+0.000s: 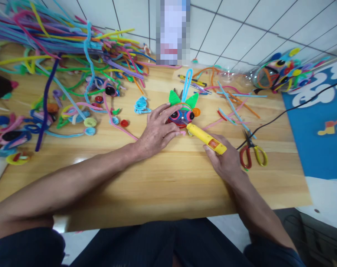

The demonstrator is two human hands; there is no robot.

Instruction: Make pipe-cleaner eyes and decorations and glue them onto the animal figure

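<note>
Under the fingers of my left hand lies a pipe-cleaner animal face with green ears, black eyes ringed in pink and a tall light-blue loop on top. The fingers curve over its left side and hold it against the table. My right hand is wrapped round a yellow glue gun, its nozzle pointing at the lower middle of the face. Whether the tip touches cannot be made out. An orange coil sits at the face's right edge. Left of my left hand is a light-blue coiled piece.
Scissors with red and yellow handles lie right of my right hand, beside a black cable. A heap of pipe cleaners fills the back left. Finished-looking pieces stand at the back right by a tiled wall.
</note>
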